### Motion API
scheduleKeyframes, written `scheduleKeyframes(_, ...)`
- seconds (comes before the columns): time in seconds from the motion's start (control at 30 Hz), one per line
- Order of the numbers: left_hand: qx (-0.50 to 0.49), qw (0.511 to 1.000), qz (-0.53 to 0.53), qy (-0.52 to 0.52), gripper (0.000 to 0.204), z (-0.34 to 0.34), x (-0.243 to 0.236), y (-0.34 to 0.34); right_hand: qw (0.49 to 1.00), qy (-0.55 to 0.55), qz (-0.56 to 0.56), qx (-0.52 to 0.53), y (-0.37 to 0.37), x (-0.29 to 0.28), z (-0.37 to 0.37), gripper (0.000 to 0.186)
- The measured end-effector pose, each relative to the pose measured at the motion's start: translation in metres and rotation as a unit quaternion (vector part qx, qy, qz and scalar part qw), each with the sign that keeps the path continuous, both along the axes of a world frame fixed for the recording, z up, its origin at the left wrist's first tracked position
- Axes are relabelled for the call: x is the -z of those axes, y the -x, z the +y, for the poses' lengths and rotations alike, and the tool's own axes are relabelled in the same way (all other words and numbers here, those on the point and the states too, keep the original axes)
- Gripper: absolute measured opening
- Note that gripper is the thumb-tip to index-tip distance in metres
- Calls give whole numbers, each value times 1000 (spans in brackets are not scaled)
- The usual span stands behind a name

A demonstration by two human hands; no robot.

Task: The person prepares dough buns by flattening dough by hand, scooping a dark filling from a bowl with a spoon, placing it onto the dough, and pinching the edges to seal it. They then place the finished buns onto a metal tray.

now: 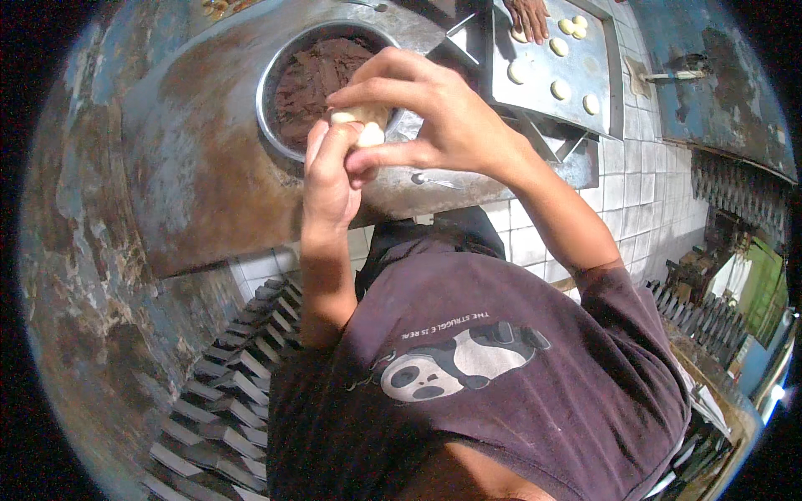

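Pale dough (370,135) is gripped by the left hand (330,179), with its fingers curled in tight. The same dough is also gripped by the right hand (430,108), whose fingers are bent over the top. Just past both hands, and partly hidden by them, a round metal bowl (265,104) is seen, filled with dark brown paste (313,83). The bowl is held up by a worn table (200,159). Farther off, ahead and right of the right hand, small pale rounds (560,89) are spread on a metal tray (535,108). One round is touched by another person's hand (526,17).
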State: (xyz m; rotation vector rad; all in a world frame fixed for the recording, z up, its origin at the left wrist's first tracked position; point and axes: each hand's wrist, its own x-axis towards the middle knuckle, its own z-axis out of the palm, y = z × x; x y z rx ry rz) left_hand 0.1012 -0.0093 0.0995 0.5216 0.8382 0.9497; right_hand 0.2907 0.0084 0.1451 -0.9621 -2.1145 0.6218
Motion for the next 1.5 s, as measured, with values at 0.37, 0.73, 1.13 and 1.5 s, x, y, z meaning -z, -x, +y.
scheduleKeyframes(0.37,-80,923,216,-307,29,26,-31,-91,677,448,580,72,-46,26,-32,34)
scheduleKeyframes(0.73,-1,921,43,-388,52,17,-66,-275,795,172,563,146,-167,40,-41,35)
scheduleKeyframes(1.13,190,847,278,-411,62,49,27,-404,939,196,110,258,-364,9,-47,54)
scheduleKeyframes(1.5,224,821,336,-402,98,84,86,-500,859,232,19,457,-554,178,-9,44)
